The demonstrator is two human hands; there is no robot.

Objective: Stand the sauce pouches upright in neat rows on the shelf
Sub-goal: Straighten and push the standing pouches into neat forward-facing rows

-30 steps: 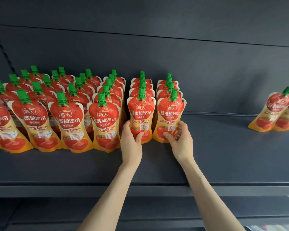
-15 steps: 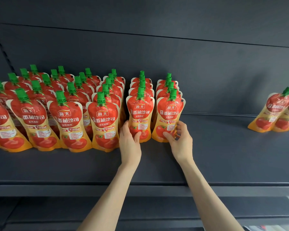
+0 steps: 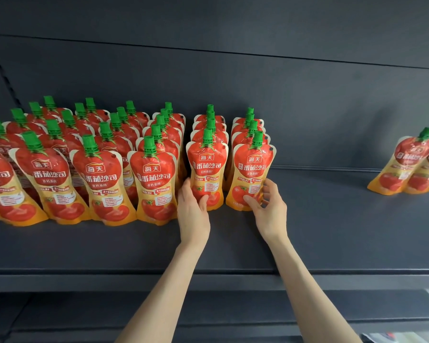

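Glossy sauce pouches with red tomato print, yellow waisted bottoms and ribbed green screw caps stand on a matte dark grey metal shelf [image 3: 332, 231]. The block of pouches [image 3: 97, 174] fills the shelf from 9 o'clock towards the middle, in files running front to back, each pouch upright on its flared base. Just past the block, at 12 o'clock from the wrists, two narrower files stand side by side with a slim gap between them.

The left hand [image 3: 192, 214] grips the left front pouch [image 3: 206, 167] low down, thumb across the printed face and fingers wrapped round its 9 o'clock edge. The right hand [image 3: 270, 209] pinches the right front pouch [image 3: 252, 169] near its base, thumb on the face, fingers [image 3: 270, 188] curled at its 3 o'clock edge. Both pouches rest on the shelf.

Far off at 3 o'clock, a pair of pouches [image 3: 406, 164] leans towards 1 o'clock, touching each other. A flat dark back panel [image 3: 233, 82] rises behind; a lower shelf [image 3: 84, 318] shows at 6 o'clock
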